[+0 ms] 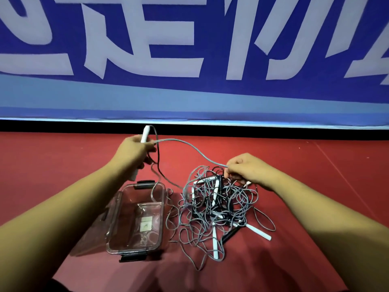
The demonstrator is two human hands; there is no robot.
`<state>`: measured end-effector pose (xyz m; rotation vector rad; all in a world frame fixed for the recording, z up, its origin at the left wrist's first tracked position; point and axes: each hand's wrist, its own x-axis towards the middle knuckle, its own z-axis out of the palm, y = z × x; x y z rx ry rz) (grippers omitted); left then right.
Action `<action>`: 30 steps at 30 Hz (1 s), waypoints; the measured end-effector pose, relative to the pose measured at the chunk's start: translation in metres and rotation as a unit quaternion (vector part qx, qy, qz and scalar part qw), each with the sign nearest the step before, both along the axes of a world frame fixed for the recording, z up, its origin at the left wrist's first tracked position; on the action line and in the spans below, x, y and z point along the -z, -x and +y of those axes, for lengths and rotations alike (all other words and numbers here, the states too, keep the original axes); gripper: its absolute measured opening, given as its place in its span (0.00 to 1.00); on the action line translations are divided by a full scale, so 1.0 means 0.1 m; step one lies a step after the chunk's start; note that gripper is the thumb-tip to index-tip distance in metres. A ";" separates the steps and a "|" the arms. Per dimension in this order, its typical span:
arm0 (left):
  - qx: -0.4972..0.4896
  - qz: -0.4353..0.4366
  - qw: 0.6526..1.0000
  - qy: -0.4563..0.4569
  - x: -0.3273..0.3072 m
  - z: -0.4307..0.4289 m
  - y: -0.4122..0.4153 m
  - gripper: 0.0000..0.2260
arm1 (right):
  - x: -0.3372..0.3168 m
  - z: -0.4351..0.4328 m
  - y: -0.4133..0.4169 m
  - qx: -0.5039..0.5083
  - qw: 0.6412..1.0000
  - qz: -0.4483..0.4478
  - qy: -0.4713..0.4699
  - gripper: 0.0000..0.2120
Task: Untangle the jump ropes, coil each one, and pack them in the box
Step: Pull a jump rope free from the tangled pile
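I've got my left hand (134,151) clamped round a white handle (145,134), up at 10 o'clock of the tangle (219,205). My right hand (246,168) pinches its grey cord (189,145) at the pile's 12 o'clock edge. Plan: feed the cord through slowly and lift loops off, no yanking. The box (117,209) sits open at the pile's 9 o'clock.

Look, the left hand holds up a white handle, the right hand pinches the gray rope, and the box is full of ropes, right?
Not quite. In the head view the box isn't full: no coiled rope lies in it. The left hand does hold up a white handle, and the right hand does pinch the gray rope.
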<state>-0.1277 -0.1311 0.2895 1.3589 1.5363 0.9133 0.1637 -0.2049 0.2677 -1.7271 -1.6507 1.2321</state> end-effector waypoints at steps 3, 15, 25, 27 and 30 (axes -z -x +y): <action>0.054 0.137 0.987 -0.070 -0.04 -0.09 -0.03 0.09 | -0.17 -0.01 0.21 -0.047 0.998 -0.024 -0.038 0.12; 0.147 -0.156 0.976 -0.031 -0.25 -0.40 -0.50 0.13 | -0.43 -0.08 0.47 -0.055 0.994 0.062 -0.067 0.09; -0.064 -0.184 0.976 -0.093 -0.05 0.00 -0.11 0.13 | -0.11 -0.06 0.17 -0.078 0.997 -0.029 -0.003 0.10; -0.095 -0.105 0.984 -0.109 0.01 0.05 -0.06 0.11 | -0.24 -0.06 0.27 -0.056 0.997 -0.032 -0.043 0.10; -0.061 0.060 0.986 -0.144 -0.06 0.00 -0.08 0.06 | -0.40 -0.11 0.46 -0.069 0.994 -0.012 -0.086 0.10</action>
